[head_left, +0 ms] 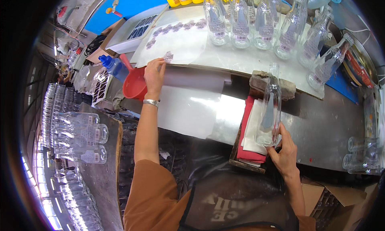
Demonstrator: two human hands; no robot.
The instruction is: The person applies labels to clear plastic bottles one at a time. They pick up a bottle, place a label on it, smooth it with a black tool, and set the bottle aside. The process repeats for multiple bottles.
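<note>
Clear glass bottle (270, 110) lies on its side, neck pointing away from the person, on a stack of white and red cloths (250, 130) in a shallow tray at the desk (321, 130) edge. R hand (284, 152) has its grip wrapped round the bottle's base, fingers pinching the glass from below. L hand (154, 72) is stretched fwd, grip pressed together on a small label (168, 55) at the near edge of a white backing sheet (180, 42) w/ more labels on it. Silver bangle (151, 103) on the L wrist. Just left of that hand: red funnel (134, 84) and blue squeeze bottle (113, 66). Behind the sheet, a row of labelled glass bottles (240, 22) stands upright. More bottles lie on a board (102, 179) at far left.
</note>
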